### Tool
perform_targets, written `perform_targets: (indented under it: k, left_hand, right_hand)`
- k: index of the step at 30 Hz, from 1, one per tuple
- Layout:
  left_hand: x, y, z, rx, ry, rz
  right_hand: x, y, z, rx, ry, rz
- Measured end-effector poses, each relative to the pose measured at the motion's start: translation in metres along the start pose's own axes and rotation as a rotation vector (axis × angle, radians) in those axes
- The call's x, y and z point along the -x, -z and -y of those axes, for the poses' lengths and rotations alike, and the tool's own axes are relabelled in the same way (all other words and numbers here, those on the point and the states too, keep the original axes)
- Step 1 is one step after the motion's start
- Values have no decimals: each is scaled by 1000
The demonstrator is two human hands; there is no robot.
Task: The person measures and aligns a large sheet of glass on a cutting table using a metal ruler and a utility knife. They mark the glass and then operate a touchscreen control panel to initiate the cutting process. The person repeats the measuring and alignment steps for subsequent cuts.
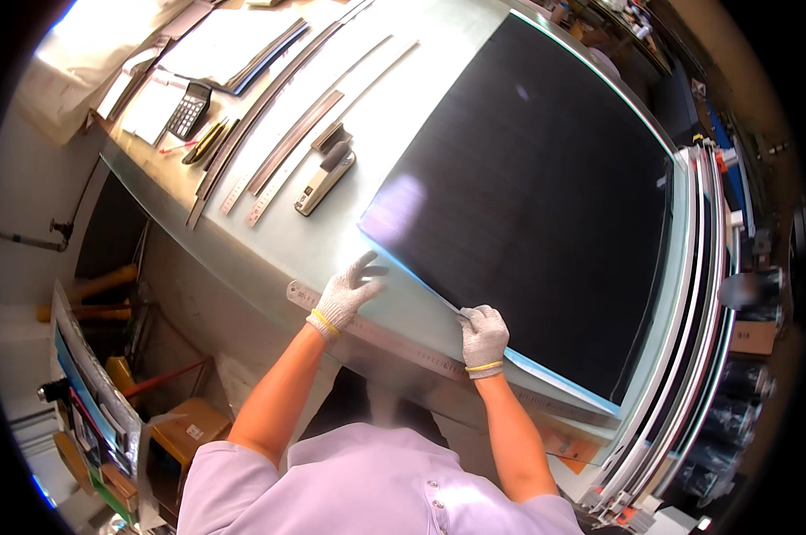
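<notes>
The black sheet point(537, 196) lies on the table point(332, 245); the gloved left hand point(344, 296) is near its left corner, fingers loosely spread and holding nothing; the gloved right hand point(484, 335) touches the near edge, fingers curled, whether gripping it I cannot tell.

The left forearm point(281, 385) is reaching toward one o'clock, the gloved left grip point(341, 296) spreading loosely; the right forearm point(515, 430) is leaning toward eleven o'clock, the gloved right grip point(485, 339) curling
</notes>
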State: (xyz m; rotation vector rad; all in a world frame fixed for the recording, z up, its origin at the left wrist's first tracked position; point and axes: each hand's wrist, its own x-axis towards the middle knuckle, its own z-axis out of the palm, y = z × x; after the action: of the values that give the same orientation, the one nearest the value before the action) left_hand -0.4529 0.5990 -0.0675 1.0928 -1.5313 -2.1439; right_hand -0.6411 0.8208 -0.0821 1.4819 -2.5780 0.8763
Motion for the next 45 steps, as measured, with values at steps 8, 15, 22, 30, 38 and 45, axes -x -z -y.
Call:
perform_targets:
  k: [8,15,22,30,38,45]
  left_hand:
    - [-89,77,-56,-1090,-599,-884]
    - [-151,83,-58,-1362,-475,-575]
    - [-102,88,-67,-1063,-416,-721]
    - [45,26,2,-1181,-465,-438]
    - [52,-49,30,-1362,-557,-110]
    - [16,-69,22,-1499,-402,-302]
  right_hand:
    - [-11,-3,-1,-285,-304,1]
    - [-20,-8,-9,-278,-433,66]
    - [-33,-15,-6,-323,-404,10]
    - [0,-21,5,363,206,103]
    - [12,-12,-19,393,294,270]
    - [9,-10,-12,467,235,323]
